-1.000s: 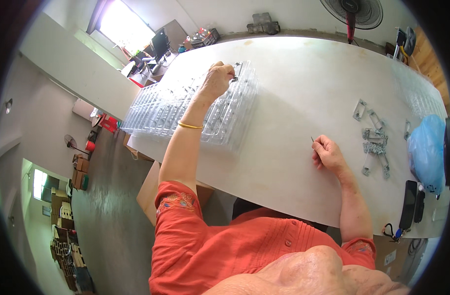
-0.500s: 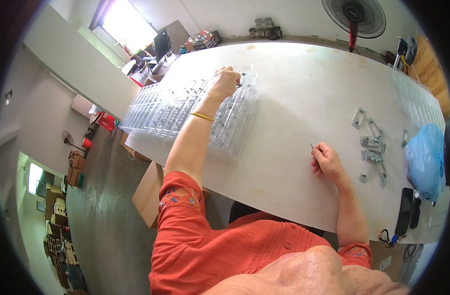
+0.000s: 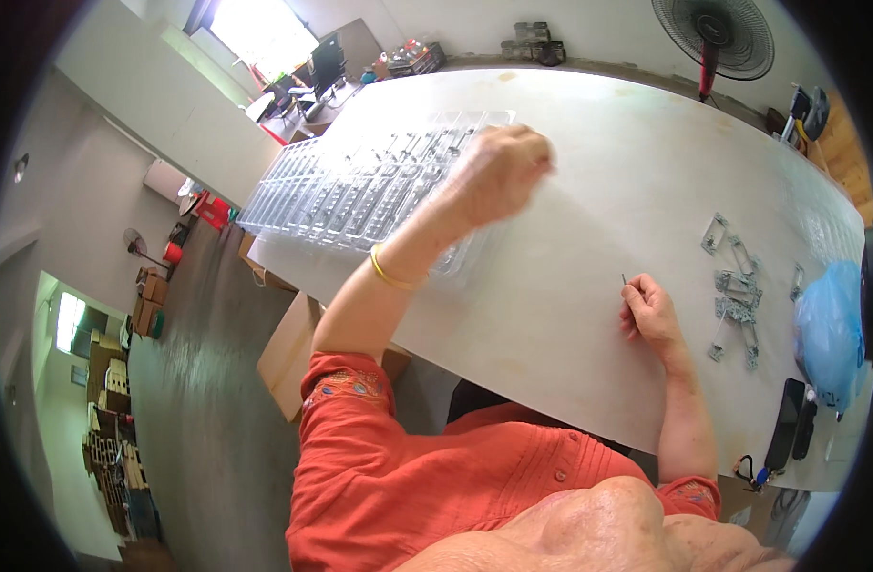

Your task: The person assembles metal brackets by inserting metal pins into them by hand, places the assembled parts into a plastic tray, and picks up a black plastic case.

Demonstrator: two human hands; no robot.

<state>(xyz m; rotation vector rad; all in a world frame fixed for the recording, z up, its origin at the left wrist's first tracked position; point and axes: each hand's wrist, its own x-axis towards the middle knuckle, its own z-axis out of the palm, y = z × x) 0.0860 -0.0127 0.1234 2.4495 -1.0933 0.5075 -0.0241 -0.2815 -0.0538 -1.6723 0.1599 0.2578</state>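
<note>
My left hand (image 3: 508, 170), smeared by motion, is above the right end of a stack of clear plastic trays (image 3: 360, 186); its fingers look bent, but whether they hold anything cannot be made out. Small dark metal parts lie in the trays' narrow compartments. Nearer to me, my right hand (image 3: 651, 310) rests at the white table (image 3: 560, 257), thumb and finger closed on a short thin metal piece (image 3: 624, 279) whose tip sticks up. To the right of it lies a loose pile of small grey metal frame-like parts (image 3: 737, 296), some of them tangled together.
A blue plastic bag (image 3: 830, 334) stands at the right, with a black phone (image 3: 785, 419) below it. Clear plastic sheets or trays (image 3: 818, 205) lie at the far right. Beyond the table's far edge is a standing fan (image 3: 713, 38). Cardboard boxes (image 3: 293, 357) are under the left side.
My left hand has lifted off the tray's far right corner and moved right, toward the table's middle. My right hand keeps its pinch on the thin piece. The whole view has shifted slightly.
</note>
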